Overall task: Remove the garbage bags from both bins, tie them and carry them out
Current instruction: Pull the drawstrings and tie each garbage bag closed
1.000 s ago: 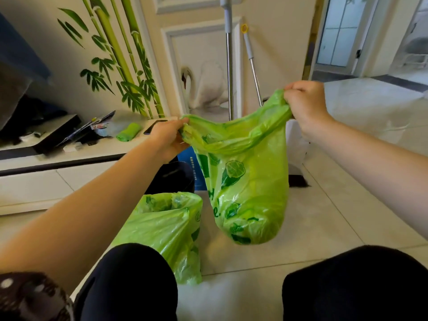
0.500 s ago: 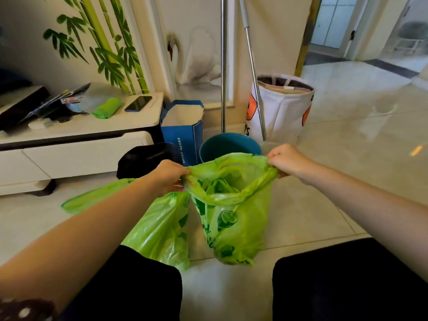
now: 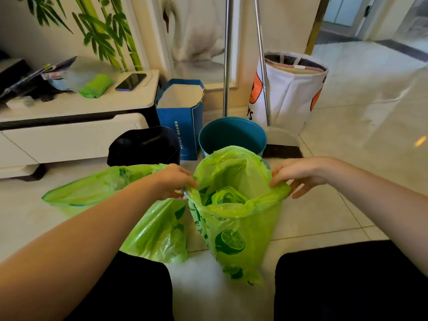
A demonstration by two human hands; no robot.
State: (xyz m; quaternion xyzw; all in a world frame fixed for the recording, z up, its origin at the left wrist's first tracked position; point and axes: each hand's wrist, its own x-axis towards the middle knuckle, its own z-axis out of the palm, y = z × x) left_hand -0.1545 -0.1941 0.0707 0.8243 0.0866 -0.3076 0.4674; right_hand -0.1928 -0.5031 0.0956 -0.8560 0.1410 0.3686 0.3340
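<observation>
On the left, the second thin, translucent green plastic garbage bag (image 3: pixel 129 205) lies slumped and untied on the tiled floor, as it did a second ago, just in front of the black bin (image 3: pixel 143 145) beside the white low desk (image 3: pixel 76 135). The left hand (image 3: pixel 172 180) pinches the left edge of the lime-printed green plastic garbage bag (image 3: pixel 234 223), its fingers (image 3: pixel 188 181) clenched on the rim. That bag has come down: a second ago it hung high and stretched taut between both hands, half a second ago it was lower, and now its base rests on the floor between the knees with the mouth sagging open, crumpled waste showing inside. It is out of the round teal metal bin (image 3: pixel 231 135), which stands empty just behind it. On the right, the right hand (image 3: pixel 301 174) has loosened; only the thumb and forefinger seem to keep the right edge, while the other fingers (image 3: pixel 298 192) are spread and released. Judging by this, the lifting-out is done and the hands are regripping to gather the rim for the knot; both bags remain to be tied and carried out.
</observation>
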